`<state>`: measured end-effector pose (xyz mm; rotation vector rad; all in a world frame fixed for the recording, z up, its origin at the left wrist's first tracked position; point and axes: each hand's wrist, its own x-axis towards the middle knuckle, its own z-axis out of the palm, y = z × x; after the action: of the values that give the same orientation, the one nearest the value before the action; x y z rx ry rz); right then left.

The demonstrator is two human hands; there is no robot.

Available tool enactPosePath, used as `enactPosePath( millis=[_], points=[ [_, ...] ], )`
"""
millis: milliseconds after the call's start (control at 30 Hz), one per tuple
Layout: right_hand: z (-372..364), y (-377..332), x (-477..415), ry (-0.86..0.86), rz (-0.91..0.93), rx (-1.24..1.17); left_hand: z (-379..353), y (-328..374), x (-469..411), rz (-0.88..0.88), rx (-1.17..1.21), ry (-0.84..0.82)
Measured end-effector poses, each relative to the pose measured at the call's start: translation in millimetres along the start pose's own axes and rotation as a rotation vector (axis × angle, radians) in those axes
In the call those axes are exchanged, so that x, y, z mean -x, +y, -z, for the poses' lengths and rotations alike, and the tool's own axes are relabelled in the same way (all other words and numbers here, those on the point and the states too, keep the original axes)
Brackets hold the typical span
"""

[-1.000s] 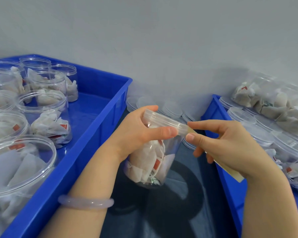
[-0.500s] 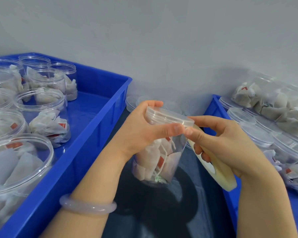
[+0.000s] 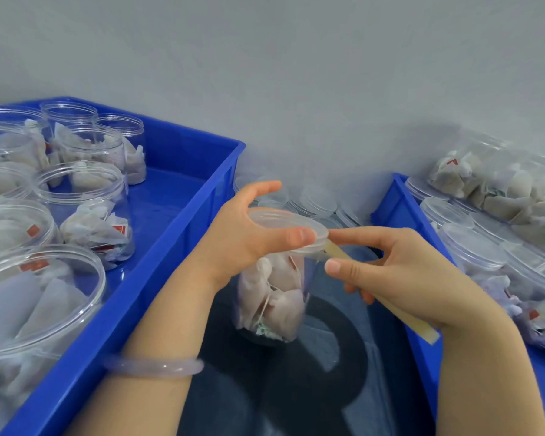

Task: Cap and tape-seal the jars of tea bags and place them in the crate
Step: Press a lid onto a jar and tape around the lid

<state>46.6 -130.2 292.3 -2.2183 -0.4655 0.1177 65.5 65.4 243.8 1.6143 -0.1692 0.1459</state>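
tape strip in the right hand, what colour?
The tape is pale cream-yellow, running to the jar. Head view, the only one.

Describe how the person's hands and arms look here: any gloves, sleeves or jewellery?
The left hand and right hand are bare, with no gloves and no rings in view. No sleeve shows on either forearm up to the frame's edge. The left wrist carries one smooth, round bangle, pale lilac and translucent. Nothing worn shows on the right wrist.

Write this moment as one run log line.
step: tape-seal | left hand: grips jar at lid | right hand: holds tape at lid rim | jar: not crated yet
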Motion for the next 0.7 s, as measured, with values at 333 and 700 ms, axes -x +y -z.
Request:
enactPosePath(
  millis=[333, 700],
  points=[
    [0, -8, 4, 0.019, 0.001, -0.024, 6, 9, 2, -0.079, 0.110, -0.152],
    [-2, 5, -2, 0.052, -0.001, 0.009, 11, 18, 8, -0.037, -0.218, -0.288]
  ],
)
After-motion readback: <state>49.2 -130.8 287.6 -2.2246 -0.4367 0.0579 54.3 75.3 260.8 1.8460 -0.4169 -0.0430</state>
